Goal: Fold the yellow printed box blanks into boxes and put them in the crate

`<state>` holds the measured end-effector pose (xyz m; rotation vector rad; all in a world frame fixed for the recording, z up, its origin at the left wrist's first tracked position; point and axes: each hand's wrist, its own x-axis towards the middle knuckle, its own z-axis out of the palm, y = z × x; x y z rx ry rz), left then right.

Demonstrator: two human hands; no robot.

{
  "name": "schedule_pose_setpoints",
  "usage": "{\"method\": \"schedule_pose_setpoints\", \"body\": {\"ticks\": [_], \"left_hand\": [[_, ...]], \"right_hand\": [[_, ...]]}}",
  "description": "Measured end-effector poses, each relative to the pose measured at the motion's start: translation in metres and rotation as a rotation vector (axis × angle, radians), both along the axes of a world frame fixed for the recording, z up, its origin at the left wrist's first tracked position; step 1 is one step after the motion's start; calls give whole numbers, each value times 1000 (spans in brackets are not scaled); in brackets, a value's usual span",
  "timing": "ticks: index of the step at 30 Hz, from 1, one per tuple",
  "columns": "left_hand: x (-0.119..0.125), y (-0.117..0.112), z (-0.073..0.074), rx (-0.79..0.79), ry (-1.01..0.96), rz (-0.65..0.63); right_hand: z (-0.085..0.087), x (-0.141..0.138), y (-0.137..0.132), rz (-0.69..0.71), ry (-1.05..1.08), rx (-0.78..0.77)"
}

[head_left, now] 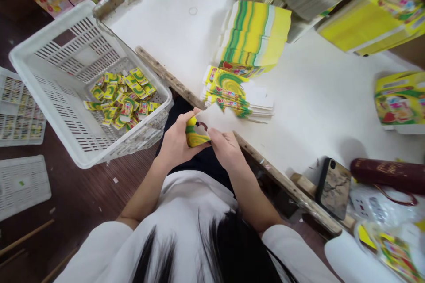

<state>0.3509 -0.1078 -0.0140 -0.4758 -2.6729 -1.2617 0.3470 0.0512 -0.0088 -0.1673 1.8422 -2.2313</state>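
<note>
Over the table's front edge I hold a small yellow and green carton (197,139) between both hands. It is partly folded, and its white inner side shows toward the table. My left hand (178,139) wraps the carton's left side. On the right edge, near a cut-out in the card, my right hand (226,148) pinches it between thumb and fingers. Just beyond my hands lies a fanned pile of flat printed cartons (229,90). Behind that pile stands a larger stack of yellow and green striped cartons (255,31).
A white plastic crate (83,157) with many small filled-looking packs (124,97) stands at left. More carton stacks (368,24) sit at the back right. A phone (334,188), a dark red bottle (387,174) and a plastic bag (375,205) lie at right.
</note>
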Motion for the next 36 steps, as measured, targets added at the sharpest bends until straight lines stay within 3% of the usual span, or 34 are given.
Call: {"method": "schedule_pose_setpoints", "body": {"ticks": [10,15,21,25,36], "left_hand": [[-1,5,3,19,51,-132],[1,6,-1,107,40,-124],[1,5,-10,209,18,-49],[-3,2,-11,274,-11,-40],[-3,3,-16,283,19,-16]], "right_hand": [[5,4,0,-15,-10,-141],[11,7,-1,-22,93,35],[14,7,3,-13,504,313],[14,8,3,13,559,463],[13,5,2,1,544,364]]}}
